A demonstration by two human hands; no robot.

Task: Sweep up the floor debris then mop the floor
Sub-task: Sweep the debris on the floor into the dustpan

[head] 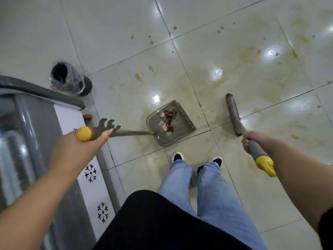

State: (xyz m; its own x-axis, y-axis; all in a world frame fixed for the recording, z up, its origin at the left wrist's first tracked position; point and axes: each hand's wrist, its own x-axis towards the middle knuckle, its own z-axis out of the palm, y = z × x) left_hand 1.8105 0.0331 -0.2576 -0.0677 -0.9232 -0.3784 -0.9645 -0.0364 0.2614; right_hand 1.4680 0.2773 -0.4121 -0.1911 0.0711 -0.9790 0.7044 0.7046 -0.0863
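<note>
Both forearms frame my view, jeans and shoes below on the tiled floor (234, 42). Left hand (93, 136) is wrapped round the dustpan handle (133, 132) just under its yellow cap, fingers fully curled. Right hand (249, 141) grips the broom handle (256, 149) the same way, nothing loose. Dustpan (171, 123) sits on the tiles ahead of my feet w/ a small pile of debris (168, 120) already in it; broom head (234, 114) rests just beside it to the right, not touching.

To do this well, I reckon: keep the pan lip flat, short strokes toward it, then tip into the lined bin (69, 79) near the grey cabinet corner. Yellowish stains (252, 74) (mop job, prob. sticky) spread across the far tiles.
</note>
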